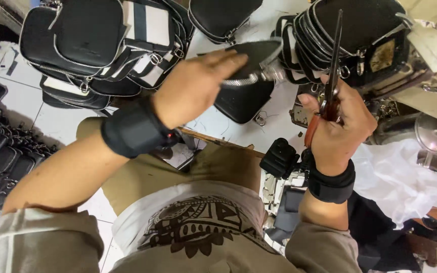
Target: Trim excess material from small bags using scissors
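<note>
My left hand (194,86) grips a flat black bag piece (255,59) edged with a silver zipper, holding it up in front of me. My right hand (339,125) is closed around the orange handles of a pair of scissors (333,71), whose long dark blades point up and away, next to the bag piece. Both wrists wear black bands. My knees in khaki trousers (213,167) sit below the hands.
A stack of finished black zippered bags (97,45) lies on the white tiled floor at upper left. More black bags (365,35) pile at upper right, one (244,103) on the floor between. White plastic sheeting (400,177) lies right; small black pouches (1,151) left.
</note>
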